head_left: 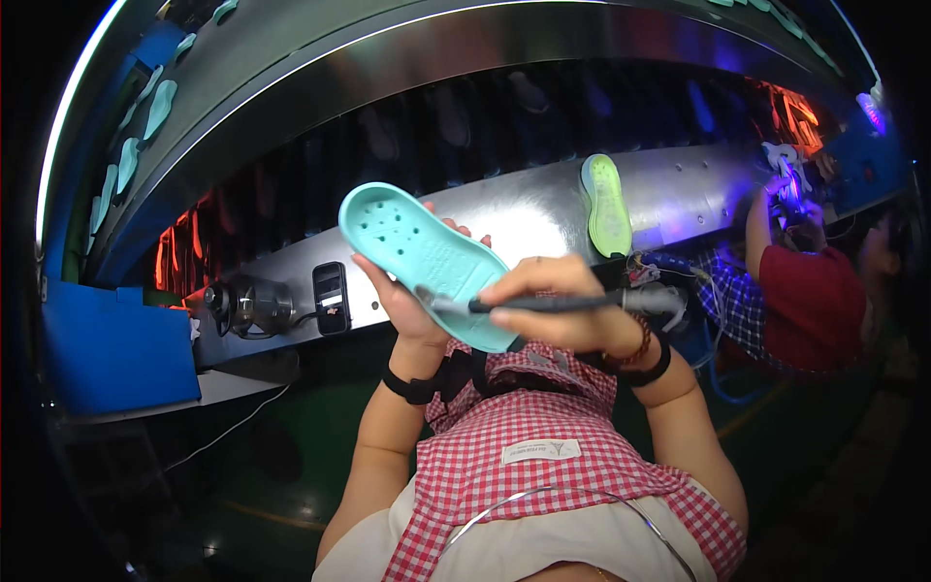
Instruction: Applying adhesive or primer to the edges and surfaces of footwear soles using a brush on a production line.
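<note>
Green sole (606,204) on steel ledge (524,209)

My head camera looks steeply down my chest, close on my left hand (412,301) and right hand (558,310) at frame centre, the curved metal conveyor (543,209) arching across the upper frame.

Curved steel conveyor housing (543,209) spans the frame; orange-red glow (179,257) inside at both ends; blue panel (116,344) at left; dark green floor (262,456) with yellow line; dim room.
</note>
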